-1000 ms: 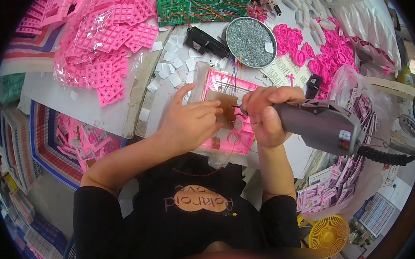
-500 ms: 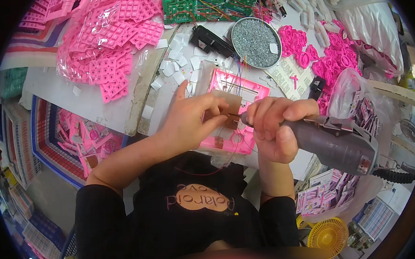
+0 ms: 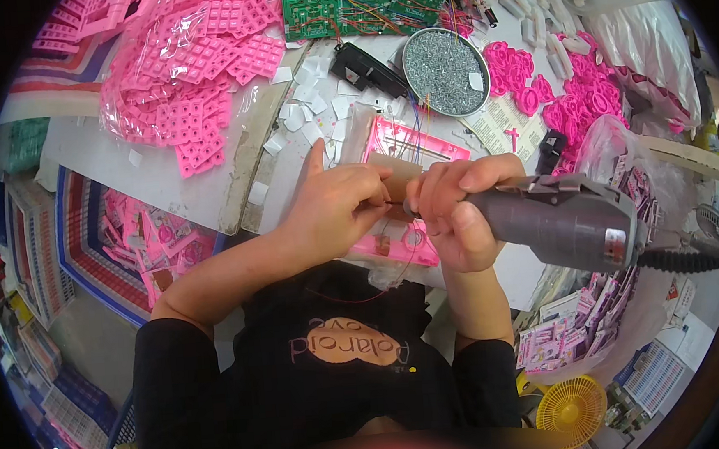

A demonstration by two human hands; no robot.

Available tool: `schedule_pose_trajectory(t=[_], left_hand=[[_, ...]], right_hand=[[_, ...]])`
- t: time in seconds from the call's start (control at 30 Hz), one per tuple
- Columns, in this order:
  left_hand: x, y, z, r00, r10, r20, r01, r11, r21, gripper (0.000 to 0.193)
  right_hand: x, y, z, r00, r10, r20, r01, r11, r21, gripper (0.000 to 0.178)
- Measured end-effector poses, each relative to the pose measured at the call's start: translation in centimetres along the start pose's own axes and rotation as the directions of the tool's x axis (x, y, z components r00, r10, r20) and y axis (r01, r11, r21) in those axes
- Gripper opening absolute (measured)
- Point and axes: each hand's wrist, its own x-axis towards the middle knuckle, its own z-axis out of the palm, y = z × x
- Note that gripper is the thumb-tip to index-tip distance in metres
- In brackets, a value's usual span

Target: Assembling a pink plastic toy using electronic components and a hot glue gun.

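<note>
My right hand (image 3: 467, 210) is wrapped round the front of a grey electric screwdriver (image 3: 561, 224), its bit pointing left. The bit reaches the fingertips of my left hand (image 3: 334, 205), where thumb and fingers are pinched together; whatever they hold is too small to make out. Both hands are over a pink plastic casing (image 3: 441, 148) that lies on the table in front of me. A brown board (image 3: 404, 171) sits in the casing, partly covered by my fingers. Thin wires run across the casing, and clear plastic wrap shows at its edge.
Beyond the casing stands a round tin of small screws (image 3: 446, 73), beside a black plastic part (image 3: 368, 70) and scattered white squares (image 3: 311, 133). Green circuit boards (image 3: 346, 13) lie farther back. Pink keypad pieces (image 3: 193, 123) fill the left, pink rings (image 3: 582, 87) the right. A cable trails from the screwdriver.
My right hand has brought the screwdriver left and its bit now meets my left fingertips. The tool body is tilted closer to level. My left hand has barely moved.
</note>
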Motion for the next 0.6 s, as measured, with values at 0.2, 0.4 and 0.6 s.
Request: schedule_pose_trajectory(t=[0.2,0.4,0.6], left_hand=[[-0.2,-1.0,0.4,0.999,0.044,-0.027,-0.044,0.999,-0.002,0.019],[-0.4,-0.7,0.4,0.998,0.060,0.007,-0.060,0.992,0.113,0.012],[-0.9,-0.9,0.7,0.979,0.195,0.059,-0.203,0.919,0.338,0.020]], right_hand=[[-0.2,0.6,0.3,1.000,-0.010,-0.017,0.010,1.000,0.003,0.031],[-0.1,-0.2,-0.5,0.998,-0.063,-0.031,0.060,0.994,-0.088,0.030],[0.2,0.2,-2.5,0.994,-0.093,-0.056,0.082,0.983,-0.164,0.030]])
